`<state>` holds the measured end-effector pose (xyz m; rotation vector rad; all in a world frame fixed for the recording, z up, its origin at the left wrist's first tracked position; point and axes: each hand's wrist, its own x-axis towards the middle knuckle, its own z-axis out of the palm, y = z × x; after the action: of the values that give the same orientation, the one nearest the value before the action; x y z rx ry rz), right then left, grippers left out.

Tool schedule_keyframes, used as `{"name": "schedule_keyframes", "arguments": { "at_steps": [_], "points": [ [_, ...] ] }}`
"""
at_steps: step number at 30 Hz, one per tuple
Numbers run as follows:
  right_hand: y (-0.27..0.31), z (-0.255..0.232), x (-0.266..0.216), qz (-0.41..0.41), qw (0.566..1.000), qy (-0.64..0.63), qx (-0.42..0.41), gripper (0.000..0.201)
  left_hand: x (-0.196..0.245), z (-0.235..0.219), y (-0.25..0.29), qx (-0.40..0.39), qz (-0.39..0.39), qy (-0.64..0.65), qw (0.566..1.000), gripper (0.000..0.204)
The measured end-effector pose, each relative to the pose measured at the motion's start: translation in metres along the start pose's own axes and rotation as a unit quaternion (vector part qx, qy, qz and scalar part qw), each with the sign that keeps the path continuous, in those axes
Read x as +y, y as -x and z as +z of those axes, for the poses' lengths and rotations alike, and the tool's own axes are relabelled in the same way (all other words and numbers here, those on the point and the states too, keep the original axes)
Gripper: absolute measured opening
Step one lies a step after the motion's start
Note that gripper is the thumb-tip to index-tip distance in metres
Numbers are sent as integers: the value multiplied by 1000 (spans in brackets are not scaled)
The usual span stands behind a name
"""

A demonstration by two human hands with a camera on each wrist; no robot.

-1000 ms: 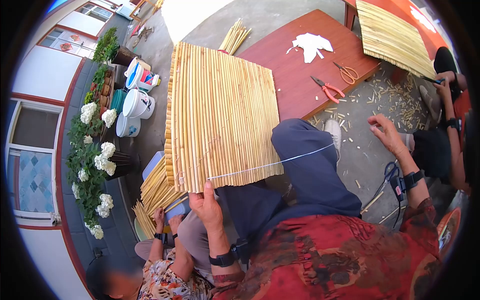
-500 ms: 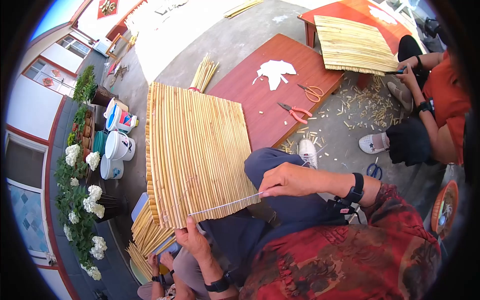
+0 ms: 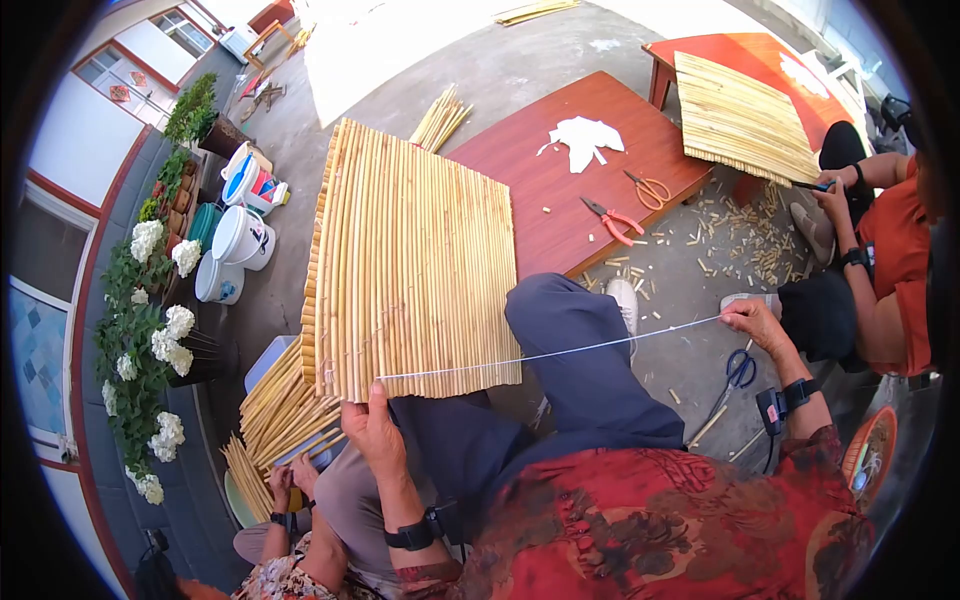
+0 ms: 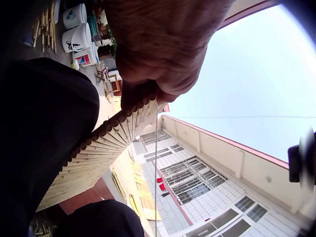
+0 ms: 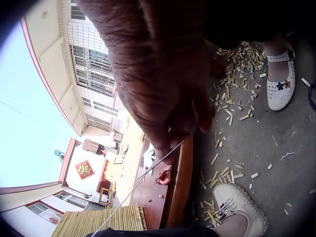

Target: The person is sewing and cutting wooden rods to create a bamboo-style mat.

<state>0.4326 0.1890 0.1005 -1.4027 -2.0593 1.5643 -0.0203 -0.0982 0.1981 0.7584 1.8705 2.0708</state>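
Our left hand (image 3: 372,432) grips the near edge of the reed mat (image 3: 415,260) propped on our lap. Our right hand (image 3: 752,323), arm stretched out sideways, pinches the taut white string (image 3: 560,353) between its fingers (image 5: 197,116).

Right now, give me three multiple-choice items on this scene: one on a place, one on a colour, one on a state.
1. Where do the orange-handled scissors lie?
A. on the red table
B. on the ground
C. on the mat

2. What colour is the string?
A. red
B. white
C. black

3. How is the string?
A. coiled on the table
B. slack on the ground
C. pulled taut between the hands

Answers:
1 A, they rest on the tabletop near the pliers.
2 B, it shows white against the dark trousers.
3 C, it runs straight from the left hand at the mat's edge to the right hand.
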Motion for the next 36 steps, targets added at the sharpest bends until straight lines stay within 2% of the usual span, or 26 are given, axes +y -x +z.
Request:
{"name": "schedule_keyframes", "arguments": {
  "at_steps": [3,6,8,13,15,17,19,21,23,25,27,28,29,30,31,33,35,36],
  "points": [
    [8,-4,-3,-6,998,60,30,11,0,2,0,-2,3,-1,1000,31],
    [11,-9,1,-46,990,107,85,10,-3,-5,-2,0,-22,-48,999,31],
    [16,-18,9,-48,994,30,93,10,-8,-6,-4,-1,-26,-18,1000,32],
    [30,-29,14,18,996,15,81,12,-4,2,-4,1,3,10,1000,34],
    [37,-32,17,65,992,-70,78,13,-7,1,-7,10,-7,34,999,34],
    [41,-40,21,57,993,-64,79,13,-9,-1,-7,6,-1,22,1000,33],
    [45,-46,9,95,986,-109,87,12,-8,-3,-6,-10,1,9,1000,36],
    [41,-47,4,88,984,-127,84,12,-10,-8,-8,0,-12,-23,1000,36],
    [38,-46,-13,56,970,-211,107,13,-11,-4,-7,-6,-4,15,1000,35],
    [25,-40,-28,40,967,-218,123,12,-8,-4,-4,-1,-1,-3,1000,36],
    [11,-32,-52,8,993,-13,116,10,-6,-1,-3,-15,3,-21,1000,36],
    [8,-18,-78,-130,978,111,124,8,-2,2,-1,-12,3,-29,999,36],
    [8,6,-114,-259,929,233,128,7,0,5,1,-22,2,-22,1000,36],
    [19,29,-160,-244,922,286,87,10,2,7,2,-18,4,-23,1000,36],
    [21,52,-188,-322,896,299,62,9,3,9,3,-15,8,-24,1000,36],
    [20,90,-220,-407,868,285,14,8,6,10,6,-27,-3,-39,999,38],
    [14,121,-240,-460,836,297,-37,9,9,8,7,-53,-6,-33,998,40],
    [11,134,-249,-496,822,278,-36,11,6,4,8,-64,-5,-29,998,42]
  ]
}}
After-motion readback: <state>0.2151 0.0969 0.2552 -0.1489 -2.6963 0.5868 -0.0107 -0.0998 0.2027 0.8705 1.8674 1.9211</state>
